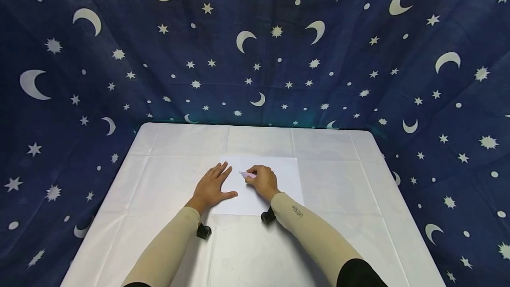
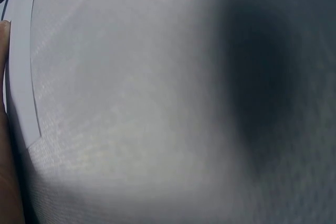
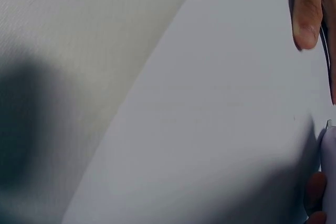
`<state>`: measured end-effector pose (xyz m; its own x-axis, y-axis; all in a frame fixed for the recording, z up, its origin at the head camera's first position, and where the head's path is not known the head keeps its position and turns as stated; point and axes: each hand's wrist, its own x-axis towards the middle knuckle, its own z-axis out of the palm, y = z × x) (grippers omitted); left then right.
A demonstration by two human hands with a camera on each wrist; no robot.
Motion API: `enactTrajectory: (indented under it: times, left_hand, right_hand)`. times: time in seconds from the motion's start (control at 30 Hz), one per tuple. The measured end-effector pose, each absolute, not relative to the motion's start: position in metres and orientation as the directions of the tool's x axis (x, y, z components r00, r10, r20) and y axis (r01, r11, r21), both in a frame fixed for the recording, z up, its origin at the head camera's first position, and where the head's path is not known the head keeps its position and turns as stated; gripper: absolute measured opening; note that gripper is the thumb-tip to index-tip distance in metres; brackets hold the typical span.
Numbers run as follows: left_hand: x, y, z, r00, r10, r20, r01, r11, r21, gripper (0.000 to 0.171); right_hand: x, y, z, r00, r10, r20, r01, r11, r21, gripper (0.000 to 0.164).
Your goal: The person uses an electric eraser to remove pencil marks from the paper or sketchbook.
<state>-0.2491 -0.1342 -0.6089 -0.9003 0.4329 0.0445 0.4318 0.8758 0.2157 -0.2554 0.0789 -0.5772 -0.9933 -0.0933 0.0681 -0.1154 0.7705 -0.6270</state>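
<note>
A white sheet of paper [image 1: 287, 180] lies flat on the white-covered table. My left hand [image 1: 214, 186] rests on the sheet's left side, fingers straight and thumb spread to the right. In my right hand [image 1: 263, 180] is a slim lilac pen-like tool [image 1: 250, 175], pinched between thumb and fingers, its small pale tip pointing left over the paper. The right wrist view shows part of the lilac tool [image 3: 329, 171] at its right edge, with the left thumb [image 3: 306, 24] above. Whether the tip touches the paper I cannot tell. The left wrist view catches just a strip of paper [image 2: 22, 77].
The white table cover [image 1: 334, 234] has fold creases and extends around the sheet. A dark blue curtain [image 1: 223, 48] with moons and stars hangs behind and at both sides. Small black devices [image 1: 204, 232] sit at both wrists, below beige sleeves [image 1: 318, 229].
</note>
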Motion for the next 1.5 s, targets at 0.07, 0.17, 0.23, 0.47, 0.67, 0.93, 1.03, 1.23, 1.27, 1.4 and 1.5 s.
enactTrajectory:
  times: [0.07,0.17,0.23,0.47,0.67,0.93,1.03,1.23,1.27,1.4,1.5]
  left_hand:
    - [-0.248,-0.133,-0.609,-0.900,0.434,0.029,0.430,0.878,0.210,0.098]
    - [-0.248,-0.131,-0.609,-0.901,0.433,0.029,0.429,0.878,0.211,0.099]
    - [-0.248,-0.132,-0.609,-0.901,0.433,0.036,0.430,0.878,0.209,0.099]
    - [-0.250,-0.134,-0.612,-0.902,0.429,0.047,0.430,0.881,0.198,0.099]
    - [-0.252,-0.136,-0.617,-0.901,0.430,0.052,0.432,0.882,0.191,0.101]
    - [-0.251,-0.135,-0.615,-0.902,0.428,0.052,0.429,0.880,0.205,0.099]
    - [-0.251,-0.135,-0.615,-0.898,0.435,0.063,0.438,0.875,0.207,0.098]
    - [-0.250,-0.133,-0.613,-0.897,0.438,0.065,0.442,0.874,0.204,0.098]
    - [-0.250,-0.133,-0.613,-0.897,0.437,0.061,0.440,0.875,0.203,0.098]
    - [-0.250,-0.134,-0.613,-0.901,0.432,0.043,0.431,0.880,0.200,0.100]
    - [-0.250,-0.134,-0.612,-0.904,0.426,0.026,0.423,0.885,0.197,0.100]
  right_hand:
    - [-0.255,0.078,-0.578,-0.993,-0.099,0.069,-0.120,0.773,-0.623,0.019]
    - [-0.254,0.078,-0.577,-0.993,-0.098,0.069,-0.120,0.778,-0.616,0.020]
    - [-0.254,0.080,-0.575,-0.994,-0.088,0.064,-0.109,0.785,-0.610,0.021]
    - [-0.253,0.088,-0.569,-0.998,-0.051,0.024,-0.055,0.782,-0.621,0.021]
    - [-0.251,0.093,-0.570,-0.998,-0.038,0.045,-0.057,0.783,-0.619,0.021]
    - [-0.251,0.091,-0.571,-0.998,-0.048,0.044,-0.065,0.761,-0.646,0.020]
    - [-0.251,0.088,-0.572,-0.998,-0.057,0.040,-0.070,0.765,-0.640,0.021]
    - [-0.251,0.087,-0.571,-0.998,-0.055,0.031,-0.062,0.775,-0.629,0.021]
    - [-0.251,0.088,-0.571,-0.998,-0.051,0.032,-0.059,0.774,-0.631,0.020]
    - [-0.250,0.094,-0.571,-0.999,-0.034,0.041,-0.053,0.768,-0.639,0.020]
    - [-0.249,0.098,-0.571,-0.999,-0.023,0.047,-0.048,0.766,-0.640,0.021]
